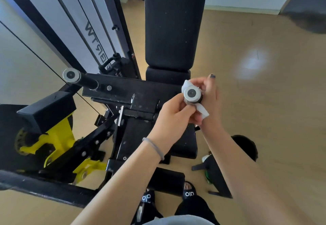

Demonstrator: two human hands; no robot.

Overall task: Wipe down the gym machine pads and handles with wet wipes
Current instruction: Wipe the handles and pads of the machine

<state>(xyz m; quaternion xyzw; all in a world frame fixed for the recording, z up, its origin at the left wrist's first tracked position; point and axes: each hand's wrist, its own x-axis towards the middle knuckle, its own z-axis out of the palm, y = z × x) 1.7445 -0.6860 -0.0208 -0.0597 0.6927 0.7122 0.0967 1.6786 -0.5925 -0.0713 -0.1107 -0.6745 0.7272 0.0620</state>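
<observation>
Hands grip wet wipe round handle end, open floor rightward.

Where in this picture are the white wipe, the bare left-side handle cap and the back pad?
white wipe (202, 112): head view, loose tail below the right-side cap.
left-side handle cap (71, 75): head view, centre of the round silver end.
back pad (174, 25): head view, middle of the black upholstery.

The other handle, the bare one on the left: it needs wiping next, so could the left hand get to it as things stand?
Probably yes. The left handle sticks out uncovered with open space around it, though the left hand is busy at the right handle with the wet wipe.
</observation>
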